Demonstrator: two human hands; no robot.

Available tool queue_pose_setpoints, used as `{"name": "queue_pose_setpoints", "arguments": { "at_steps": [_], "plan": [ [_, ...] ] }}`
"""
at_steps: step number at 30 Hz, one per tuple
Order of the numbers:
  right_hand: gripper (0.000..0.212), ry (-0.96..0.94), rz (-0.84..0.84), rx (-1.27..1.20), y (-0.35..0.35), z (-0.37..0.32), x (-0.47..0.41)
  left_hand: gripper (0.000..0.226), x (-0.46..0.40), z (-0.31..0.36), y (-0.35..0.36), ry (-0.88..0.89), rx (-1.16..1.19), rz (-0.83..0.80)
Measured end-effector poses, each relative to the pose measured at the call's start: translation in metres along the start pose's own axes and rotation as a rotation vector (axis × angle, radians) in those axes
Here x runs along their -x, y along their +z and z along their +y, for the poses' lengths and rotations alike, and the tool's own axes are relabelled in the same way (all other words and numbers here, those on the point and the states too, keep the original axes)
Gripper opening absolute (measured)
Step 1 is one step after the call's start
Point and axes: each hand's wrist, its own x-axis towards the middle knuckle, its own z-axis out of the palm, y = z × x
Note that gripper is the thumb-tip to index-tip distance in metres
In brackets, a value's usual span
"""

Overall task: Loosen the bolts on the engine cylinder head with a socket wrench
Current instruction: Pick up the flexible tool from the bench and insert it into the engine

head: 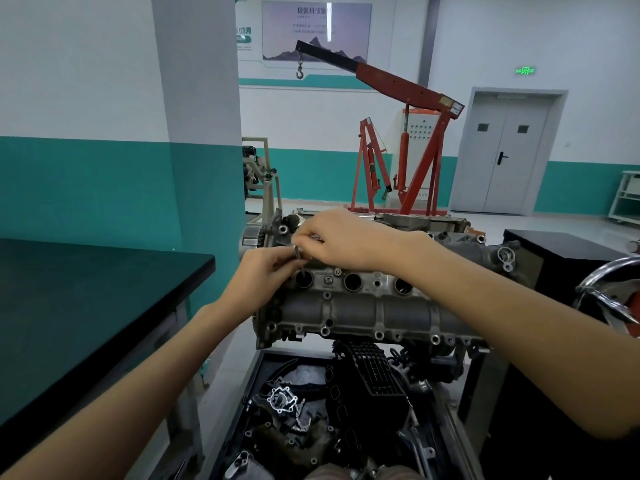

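The grey engine cylinder head (349, 310) lies across a stand in the middle of the view, with three round wells along its top. A thin socket wrench (300, 263) stands over the leftmost well (304, 279), its shaft reaching down into it. My left hand (265, 271) pinches the shaft near its top. My right hand (341, 239) comes in from the right and curls round the wrench handle above the head; most of the handle is hidden under its fingers. Small bolts (328, 280) sit between the wells.
A black table (86, 299) stands at the left. Below the head, a black tray (239, 427) holds several engine parts and a chain. A red engine crane (408, 140) stands behind, a black cabinet (554, 251) at the right and grey double doors (505, 157) further back.
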Motion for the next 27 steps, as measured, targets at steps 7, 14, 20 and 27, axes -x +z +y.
{"name": "queue_pose_setpoints", "arguments": {
  "at_steps": [7, 14, 20, 27],
  "plan": [
    [0.035, -0.034, 0.061, 0.039, -0.018, -0.004, 0.005, 0.034, -0.003, 0.015, -0.009, -0.014, 0.052, 0.034],
    [0.035, -0.025, 0.051, 0.053, -0.017, -0.005, 0.009, 0.012, 0.0, 0.014, -0.007, 0.046, -0.001, 0.052],
    [0.034, -0.026, 0.089, 0.051, -0.023, -0.008, 0.007, 0.008, -0.001, 0.014, -0.005, 0.048, 0.001, 0.155],
    [0.036, -0.013, 0.117, 0.1, -0.028, -0.008, 0.007, 0.009, -0.005, 0.02, -0.006, 0.063, 0.02, 0.156]
  ]
}}
